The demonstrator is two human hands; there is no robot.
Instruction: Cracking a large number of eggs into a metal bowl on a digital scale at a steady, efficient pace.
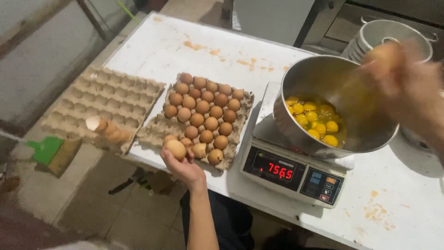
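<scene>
White table [175, 44], egg [175, 149] in left hand [182, 165]

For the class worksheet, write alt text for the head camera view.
A left hand holds a brown egg beside a part-filled egg tray, while a blurred right hand hovers over a steel bowl of yolks on a digital scale.

A: Surface?
B: White table [185, 51], orange stains scattered on top.
A: Directly on it?
B: Egg tray [159, 129] holding brown eggs mid-table, an empty egg tray [99, 99] overhanging the left edge with stacked eggshells [108, 130], digital scale [291, 173] near the front edge. Stacked metal pots [393, 32] far right, base hidden.
A: Floor?
B: Tiled floor [115, 208], green brush [46, 150] on it.
</scene>
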